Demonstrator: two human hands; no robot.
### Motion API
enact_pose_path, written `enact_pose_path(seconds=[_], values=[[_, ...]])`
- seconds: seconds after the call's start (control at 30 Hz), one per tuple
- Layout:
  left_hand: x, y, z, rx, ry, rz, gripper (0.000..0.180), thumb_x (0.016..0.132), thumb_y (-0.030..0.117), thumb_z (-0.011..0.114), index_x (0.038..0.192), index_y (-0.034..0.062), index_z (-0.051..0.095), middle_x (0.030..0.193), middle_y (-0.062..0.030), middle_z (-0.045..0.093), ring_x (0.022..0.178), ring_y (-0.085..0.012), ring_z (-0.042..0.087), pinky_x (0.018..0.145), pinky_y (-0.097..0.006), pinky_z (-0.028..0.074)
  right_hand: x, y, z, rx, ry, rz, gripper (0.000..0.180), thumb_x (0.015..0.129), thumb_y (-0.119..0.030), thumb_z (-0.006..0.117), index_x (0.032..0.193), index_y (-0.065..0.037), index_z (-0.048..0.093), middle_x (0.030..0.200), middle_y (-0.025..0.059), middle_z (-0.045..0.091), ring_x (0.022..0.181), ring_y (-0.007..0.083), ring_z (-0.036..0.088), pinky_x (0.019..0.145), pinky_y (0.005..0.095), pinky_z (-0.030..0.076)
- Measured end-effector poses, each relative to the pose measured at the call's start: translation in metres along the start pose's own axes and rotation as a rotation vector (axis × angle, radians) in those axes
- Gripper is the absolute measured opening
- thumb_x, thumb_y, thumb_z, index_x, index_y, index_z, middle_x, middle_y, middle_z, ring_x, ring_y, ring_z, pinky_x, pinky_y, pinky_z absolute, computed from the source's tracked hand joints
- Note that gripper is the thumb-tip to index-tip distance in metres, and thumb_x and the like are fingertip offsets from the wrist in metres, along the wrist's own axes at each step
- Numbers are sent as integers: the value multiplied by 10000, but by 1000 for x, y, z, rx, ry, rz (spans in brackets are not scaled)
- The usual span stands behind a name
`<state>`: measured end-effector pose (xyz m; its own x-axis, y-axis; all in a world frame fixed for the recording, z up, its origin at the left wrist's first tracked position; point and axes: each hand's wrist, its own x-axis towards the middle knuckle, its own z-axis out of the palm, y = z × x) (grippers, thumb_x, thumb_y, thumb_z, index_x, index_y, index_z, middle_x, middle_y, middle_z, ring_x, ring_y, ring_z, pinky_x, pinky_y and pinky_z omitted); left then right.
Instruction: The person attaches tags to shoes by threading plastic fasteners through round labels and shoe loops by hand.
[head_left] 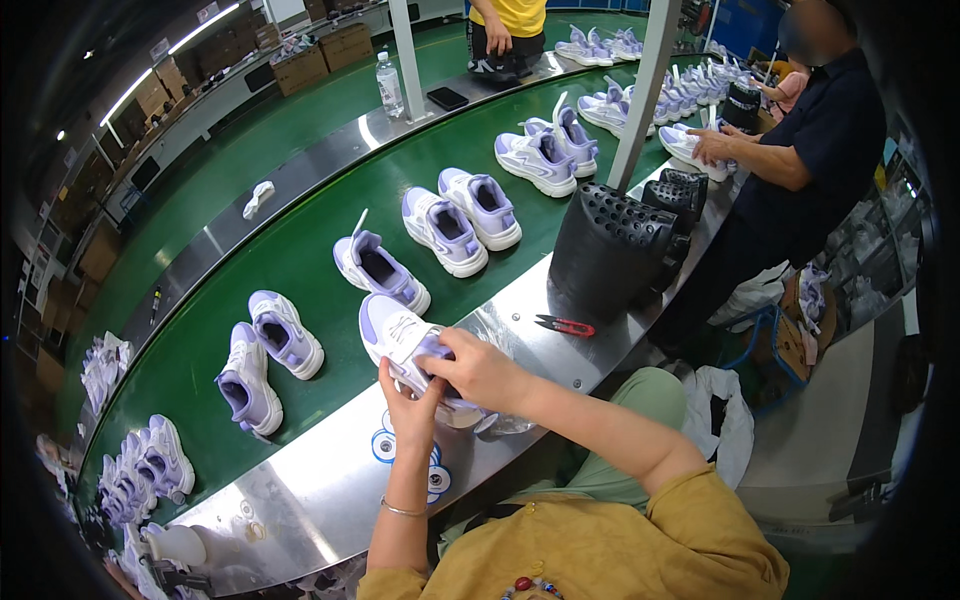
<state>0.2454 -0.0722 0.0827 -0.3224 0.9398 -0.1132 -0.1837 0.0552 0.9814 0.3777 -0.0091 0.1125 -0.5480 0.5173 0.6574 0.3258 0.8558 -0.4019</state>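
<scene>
Since its upper looks light and soft, the white-and-lavender sneaker (388, 325) is probably best gripped by its firmer sole; between the hands, it is clasped along its side by the left hand (408, 408) and pinched at its opening by the right hand (478, 370), beyond which red-handled snips (568, 327) are seen.

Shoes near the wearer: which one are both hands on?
The white-and-lavender shoe at the metal edge, between the left hand and right hand; its neighbours stand on the green belt, untouched.
</scene>
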Motion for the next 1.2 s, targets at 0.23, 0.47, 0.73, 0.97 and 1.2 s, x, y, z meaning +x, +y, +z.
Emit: enact_pose_path(seconds=[0.23, 0.47, 0.73, 0.97, 1.2], values=[[-15, 13, -5, 77, 24, 74, 845, 712, 1, 688, 1399, 58, 198, 1227, -202, 443, 1060, -254, 530, 803, -312, 503, -10, -34, -27, -137, -282, 48, 314, 725, -60, 634, 1035, -18, 607, 979, 160, 541, 830, 300, 586, 679, 354, 512], [-10, -1, -38, 217, 8, 209, 766, 639, 42, 727, 1307, 72, 353, 1422, -159, 203, 1239, -301, 381, 890, -375, 458, -3, -39, -56, 246, 76, 528, 263, 823, -24, 592, 1084, 5, 584, 911, 116, 556, 674, 210, 577, 632, 301, 479], [-11, -6, -41, 514, 55, 404, 557, 617, 115, 746, 1116, 93, 499, 1383, -280, 258, 1317, -398, 268, 1046, -424, 268, -4, -8, -6, 340, 54, 497, 209, 823, 3, 604, 1029, 28, 627, 869, 87, 579, 716, 145, 586, 616, 262, 469], [0, -9, -52, 538, 56, 491, 603, 611, 130, 764, 1144, 69, 489, 1391, -318, 218, 1314, -432, 258, 1025, -445, 297, 12, -10, 10, 292, -45, 309, 202, 814, -2, 620, 1014, 7, 650, 856, 88, 563, 728, 183, 580, 636, 278, 465], [-5, -8, -65, 552, 58, 449, 663, 611, 145, 777, 1178, 53, 446, 1401, -311, 199, 1327, -421, 230, 1036, -435, 275, 20, -13, 17, 259, -225, 205, 241, 822, -7, 613, 1041, -89, 672, 867, 81, 510, 751, 206, 550, 660, 300, 457]])
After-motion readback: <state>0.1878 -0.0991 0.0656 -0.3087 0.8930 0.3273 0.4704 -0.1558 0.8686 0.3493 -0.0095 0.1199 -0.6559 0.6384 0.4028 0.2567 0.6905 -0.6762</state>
